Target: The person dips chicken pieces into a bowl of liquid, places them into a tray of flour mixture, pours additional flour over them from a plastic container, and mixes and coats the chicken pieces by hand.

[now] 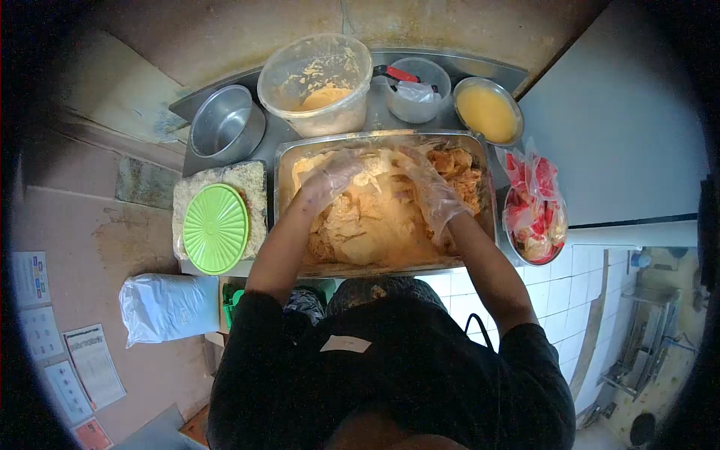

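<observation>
A large metal tray [282,161] holds orange powdery breading [405,225] with clumpy coated pieces [454,169] at its right side. My left hand [334,178], in a clear plastic glove, reaches into the back left of the tray, touching the breading. In a matching glove, my right hand [429,184] is over the back right of the mix, beside the coated pieces. The fingers of both hands are smeared by motion and partly lost in the powder, so their grip does not show.
Behind the tray stand a metal pot [227,124], a batter-smeared tub [315,112], a plastic container [418,97] with a red-handled tool, and a bowl of yellow liquid [487,112]. Red-and-clear bags [532,199] fill a bowl at right. A green lid [216,229] rests on white crumbs at left.
</observation>
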The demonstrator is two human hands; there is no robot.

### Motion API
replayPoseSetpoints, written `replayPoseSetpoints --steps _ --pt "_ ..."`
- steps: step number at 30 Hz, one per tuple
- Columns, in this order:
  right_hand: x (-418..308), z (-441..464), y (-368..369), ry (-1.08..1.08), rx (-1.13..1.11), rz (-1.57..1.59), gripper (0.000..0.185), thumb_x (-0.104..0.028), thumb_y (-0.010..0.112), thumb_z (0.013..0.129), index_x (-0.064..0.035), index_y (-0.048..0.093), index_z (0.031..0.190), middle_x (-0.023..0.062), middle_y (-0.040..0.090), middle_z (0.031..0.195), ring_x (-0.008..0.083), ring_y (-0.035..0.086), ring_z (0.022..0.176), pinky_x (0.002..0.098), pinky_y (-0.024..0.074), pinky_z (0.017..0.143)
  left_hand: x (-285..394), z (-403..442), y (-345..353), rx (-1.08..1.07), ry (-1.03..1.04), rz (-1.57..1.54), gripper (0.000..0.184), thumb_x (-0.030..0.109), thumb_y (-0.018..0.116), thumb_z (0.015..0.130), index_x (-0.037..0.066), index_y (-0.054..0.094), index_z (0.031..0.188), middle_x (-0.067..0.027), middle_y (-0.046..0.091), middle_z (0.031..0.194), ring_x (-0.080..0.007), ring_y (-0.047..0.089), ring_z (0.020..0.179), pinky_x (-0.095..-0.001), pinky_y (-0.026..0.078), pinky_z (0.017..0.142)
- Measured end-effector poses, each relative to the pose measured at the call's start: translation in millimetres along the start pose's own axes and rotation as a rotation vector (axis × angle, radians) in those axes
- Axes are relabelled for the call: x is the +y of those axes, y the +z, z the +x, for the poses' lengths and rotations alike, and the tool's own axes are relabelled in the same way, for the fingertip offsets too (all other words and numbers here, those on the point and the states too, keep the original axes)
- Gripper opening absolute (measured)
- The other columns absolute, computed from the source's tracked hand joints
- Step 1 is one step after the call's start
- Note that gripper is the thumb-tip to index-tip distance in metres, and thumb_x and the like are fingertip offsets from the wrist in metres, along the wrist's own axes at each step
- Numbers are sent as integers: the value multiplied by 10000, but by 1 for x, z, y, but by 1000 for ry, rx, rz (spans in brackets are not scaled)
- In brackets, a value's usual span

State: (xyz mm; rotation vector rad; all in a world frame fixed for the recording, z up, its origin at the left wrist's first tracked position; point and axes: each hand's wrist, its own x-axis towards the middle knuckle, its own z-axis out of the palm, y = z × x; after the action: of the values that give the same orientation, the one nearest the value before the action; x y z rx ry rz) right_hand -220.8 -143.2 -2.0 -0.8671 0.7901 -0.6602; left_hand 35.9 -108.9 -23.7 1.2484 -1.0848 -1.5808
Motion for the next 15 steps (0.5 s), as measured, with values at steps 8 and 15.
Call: replayPoseSetpoints --steps 8,15 --pt "-9 -13 4 156 -239 -29 399 -218 661 940 -103 555 1306 74 616 1186 189 651 901 326 546 721 11 -8 15 -32 -196 -172 604 368 612 946 57 467 1443 -125 490 1444 -248 482 1303 -393 503 963" --pt "-24 -52 25 321 -90 181 405 -320 592 980 -42 561 1272 108 657 1155 237 681 927 352 576 660 26 -13 57 -156 -271 -61 555 415 481 1019 115 417 1482 -142 296 1576 -294 401 1387 -346 524 956"
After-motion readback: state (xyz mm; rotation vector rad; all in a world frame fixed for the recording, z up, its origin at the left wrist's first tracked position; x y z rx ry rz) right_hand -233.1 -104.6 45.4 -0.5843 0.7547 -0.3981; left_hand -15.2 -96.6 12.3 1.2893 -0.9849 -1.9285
